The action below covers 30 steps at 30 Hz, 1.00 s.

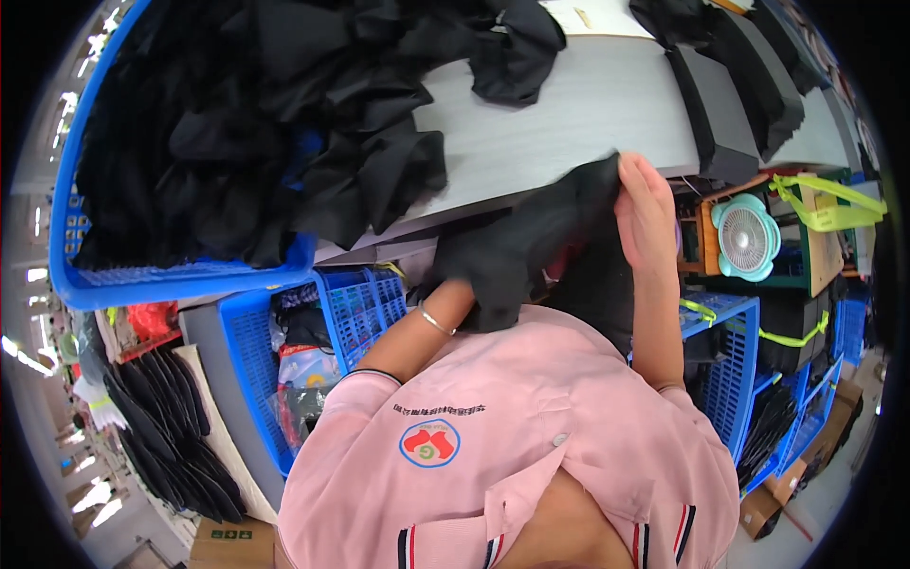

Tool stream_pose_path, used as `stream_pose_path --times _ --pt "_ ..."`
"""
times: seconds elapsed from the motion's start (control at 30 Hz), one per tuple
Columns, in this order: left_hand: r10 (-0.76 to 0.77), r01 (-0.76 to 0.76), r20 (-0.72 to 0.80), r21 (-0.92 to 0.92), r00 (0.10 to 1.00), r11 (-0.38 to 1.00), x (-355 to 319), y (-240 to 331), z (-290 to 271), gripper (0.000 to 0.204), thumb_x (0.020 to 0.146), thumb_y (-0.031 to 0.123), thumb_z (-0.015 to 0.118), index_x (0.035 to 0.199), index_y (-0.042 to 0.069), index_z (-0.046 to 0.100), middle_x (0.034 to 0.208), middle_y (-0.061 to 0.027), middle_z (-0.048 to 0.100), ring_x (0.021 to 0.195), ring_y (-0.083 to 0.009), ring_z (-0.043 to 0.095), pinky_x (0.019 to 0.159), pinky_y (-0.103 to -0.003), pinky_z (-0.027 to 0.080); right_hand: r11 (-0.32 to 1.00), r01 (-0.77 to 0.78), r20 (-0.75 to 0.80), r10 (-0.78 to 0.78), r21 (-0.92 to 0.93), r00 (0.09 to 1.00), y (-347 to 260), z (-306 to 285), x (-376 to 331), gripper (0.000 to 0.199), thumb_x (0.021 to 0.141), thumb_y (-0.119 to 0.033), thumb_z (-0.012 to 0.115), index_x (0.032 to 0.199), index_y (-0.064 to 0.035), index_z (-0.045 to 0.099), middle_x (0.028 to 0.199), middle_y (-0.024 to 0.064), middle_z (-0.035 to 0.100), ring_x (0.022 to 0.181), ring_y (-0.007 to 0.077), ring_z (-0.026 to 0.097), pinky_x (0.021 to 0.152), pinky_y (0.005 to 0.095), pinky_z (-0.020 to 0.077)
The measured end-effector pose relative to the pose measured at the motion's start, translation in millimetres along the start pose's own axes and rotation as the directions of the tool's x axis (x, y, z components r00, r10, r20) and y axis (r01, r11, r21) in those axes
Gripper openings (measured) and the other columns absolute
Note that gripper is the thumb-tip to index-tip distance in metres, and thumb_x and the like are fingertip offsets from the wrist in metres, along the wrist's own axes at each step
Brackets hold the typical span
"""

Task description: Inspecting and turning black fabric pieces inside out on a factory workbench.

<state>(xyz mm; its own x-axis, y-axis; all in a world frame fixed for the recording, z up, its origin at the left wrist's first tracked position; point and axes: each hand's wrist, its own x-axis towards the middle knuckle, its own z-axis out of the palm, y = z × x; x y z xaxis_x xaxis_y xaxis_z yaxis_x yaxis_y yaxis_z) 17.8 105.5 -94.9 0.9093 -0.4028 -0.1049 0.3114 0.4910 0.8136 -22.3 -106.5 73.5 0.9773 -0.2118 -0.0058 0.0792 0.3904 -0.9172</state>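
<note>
A piece of black fabric (545,232) is stretched between my two hands, in front of my chest and beside the table's near edge. My right hand (647,209) is closed on its upper right corner, thumb and fingers pinching the edge. Only the back part of my left hand (459,294) shows, at the fabric's lower left; the cloth covers its fingers, so their grip is hidden. A silver bangle (438,320) circles my left wrist. More dark cloth (597,289) hangs below, over my lap.
A blue plastic crate (180,284) heaped with black garment pieces (237,123) stands at the left. Loose black fabric (517,57) lies on the grey table (578,114). Stacked black panels (725,119) sit far right, above a small teal fan (746,237). Blue baskets (725,365) flank me.
</note>
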Motion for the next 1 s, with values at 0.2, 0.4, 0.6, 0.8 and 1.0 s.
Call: stream_pose_path --times 0.2,0.4,0.6,0.8,1.0 --pt "-0.109 0.116 0.18 -0.028 0.978 0.993 9.5 -7.4 -32.2 0.062 0.104 0.039 0.046 0.155 0.008 0.03 0.158 -0.0076 0.033 0.143 -0.0214 0.034 0.114 -0.039 0.031 0.962 0.12 -0.172 -0.165 -0.245 0.971 0.3 -6.7 8.3 0.032 0.104 -0.022 0.054 0.126 0.0007 0.059 0.119 0.0107 0.067 0.102 0.0161 0.067 0.089 0.0288 0.0491" --pt "-0.144 0.156 0.27 -0.023 0.952 0.988 30.7 -18.2 -52.3 0.06 0.104 0.036 0.047 0.154 0.007 0.031 0.156 -0.0082 0.036 0.141 -0.0216 0.037 0.113 -0.038 0.033 0.352 0.379 0.132 -0.559 -0.856 0.819 15.4 9.2 -21.6 0.056 0.082 -0.015 0.077 0.131 0.0011 0.055 0.13 0.0177 0.058 0.118 0.0294 0.06 0.098 0.0353 0.0472" --pt "-0.165 0.178 0.348 -0.008 0.923 0.984 19.6 -30.6 -68.1 0.059 0.104 0.034 0.048 0.153 0.006 0.033 0.155 -0.0087 0.038 0.14 -0.0218 0.039 0.113 -0.036 0.035 0.537 0.306 0.058 -0.428 -0.786 0.902 15.8 4.3 -13.5 0.046 0.083 -0.015 0.076 0.124 -0.0018 0.062 0.131 0.0154 0.058 0.117 0.0321 0.059 0.098 0.0368 0.0474" --pt "-0.165 0.181 0.404 -0.001 0.9 0.984 44.4 -12.0 -122.1 0.057 0.104 0.032 0.05 0.152 0.004 0.035 0.154 -0.0093 0.041 0.139 -0.0221 0.041 0.112 -0.035 0.037 0.871 0.204 0.301 -0.068 -0.447 0.951 5.4 -35.5 -15.1 0.016 0.086 -0.01 0.073 0.092 0.0035 0.067 0.121 0.0104 0.066 0.119 0.0202 0.058 0.098 0.0306 0.0441" --pt "-0.232 0.231 0.269 0.038 0.935 0.972 71.4 20.6 -20.3 0.044 0.104 0.028 0.053 0.141 0.004 0.048 0.138 -0.0067 0.053 0.121 -0.0169 0.051 0.1 -0.032 0.044 0.717 0.262 0.127 -0.238 -0.646 0.963 -41.0 -62.4 26.4 0.017 0.093 -0.016 0.068 0.1 -0.0004 0.066 0.126 0.0062 0.06 0.109 0.0148 0.056 0.095 0.027 0.0434"
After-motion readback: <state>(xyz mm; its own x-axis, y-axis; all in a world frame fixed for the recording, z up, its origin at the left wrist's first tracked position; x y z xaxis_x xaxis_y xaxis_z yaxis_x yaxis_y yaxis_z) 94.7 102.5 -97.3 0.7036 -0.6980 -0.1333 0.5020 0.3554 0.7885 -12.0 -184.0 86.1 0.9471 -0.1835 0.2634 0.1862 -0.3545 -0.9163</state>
